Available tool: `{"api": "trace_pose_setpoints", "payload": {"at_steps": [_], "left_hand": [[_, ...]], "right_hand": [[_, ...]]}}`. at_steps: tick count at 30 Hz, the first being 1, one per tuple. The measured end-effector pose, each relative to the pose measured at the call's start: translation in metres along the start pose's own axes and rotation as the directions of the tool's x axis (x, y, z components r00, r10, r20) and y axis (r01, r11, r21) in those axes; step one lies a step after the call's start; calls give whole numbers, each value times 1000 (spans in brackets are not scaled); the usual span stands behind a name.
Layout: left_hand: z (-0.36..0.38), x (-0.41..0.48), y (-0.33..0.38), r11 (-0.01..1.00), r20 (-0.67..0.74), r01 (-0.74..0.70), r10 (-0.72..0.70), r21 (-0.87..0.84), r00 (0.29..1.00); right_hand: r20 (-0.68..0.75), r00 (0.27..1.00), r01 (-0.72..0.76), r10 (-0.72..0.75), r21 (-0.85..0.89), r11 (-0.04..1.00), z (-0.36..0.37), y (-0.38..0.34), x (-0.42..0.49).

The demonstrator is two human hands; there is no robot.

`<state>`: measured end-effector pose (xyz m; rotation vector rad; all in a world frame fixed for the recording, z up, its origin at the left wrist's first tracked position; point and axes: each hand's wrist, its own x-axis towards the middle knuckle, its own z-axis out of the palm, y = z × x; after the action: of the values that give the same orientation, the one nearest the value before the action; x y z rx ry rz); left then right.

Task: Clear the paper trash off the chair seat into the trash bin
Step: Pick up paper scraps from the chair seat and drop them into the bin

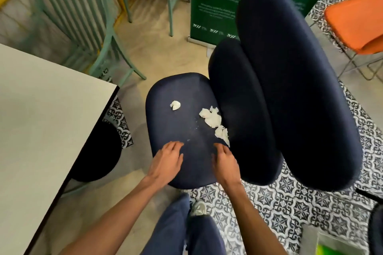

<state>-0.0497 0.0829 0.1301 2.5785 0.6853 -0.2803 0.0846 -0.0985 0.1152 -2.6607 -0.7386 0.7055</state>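
- The person is bending over the navy chair seat (186,130) in the middle of the frame, both bare arms reaching in from the bottom edge.
- The left hand (165,161) is hovering over the near part of the seat, its fingers loosely bent and grasping nothing. I cannot tell whether it is touching the fabric.
- The right hand (224,163) is poised just to the right of it, also relaxed and empty.
- All the paper trash is lying on the seat:
  - a small paper ball (175,105) is sitting alone toward the seat's upper left;
  - a larger crumpled tissue (211,118) is resting against the backrest (290,89) at the seat's right edge;
  - a third wad (222,133) is lying just below the tissue, near the right hand's fingertips.
- To my eye the task is only at the first reach, with nothing gathered yet.
- The next move is probably the right hand closing on the third wad. The paper looks light, so a gentle pinch should do, though the fingers may need to dig into the crease beside the backrest.
- A pale container (331,240) with something green inside is showing at the lower right corner. It may be the trash bin, but I cannot be sure.
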Motion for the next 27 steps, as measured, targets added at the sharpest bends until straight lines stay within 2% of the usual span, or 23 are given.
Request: {"api": "trace_pose_setpoints", "payload": {"at_steps": [6, 10, 20, 24, 27], "left_hand": [[26, 97, 3, 999, 122, 27, -23, -25, 992], [63, 157, 4, 999, 194, 35, -31, -18, 980], [149, 286, -6, 995, 190, -37, 20, 89, 982], [173, 315, -17, 995, 206, -70, 53, 73, 977], [178, 320, -23, 999, 200, -28, 20, 36, 980]], "right_hand": [[38, 998, -61, 59, 55, 997, 17, 22, 95], [64, 995, -79, 77, 25, 997, 42, 43, 156], [110, 993, -44, 52, -71, 996, 105, 81, 255], [123, 990, -67, 67, -2, 998, 126, 85, 273], [117, 984, -149, 134, 122, 981, 132, 85, 275]]}}
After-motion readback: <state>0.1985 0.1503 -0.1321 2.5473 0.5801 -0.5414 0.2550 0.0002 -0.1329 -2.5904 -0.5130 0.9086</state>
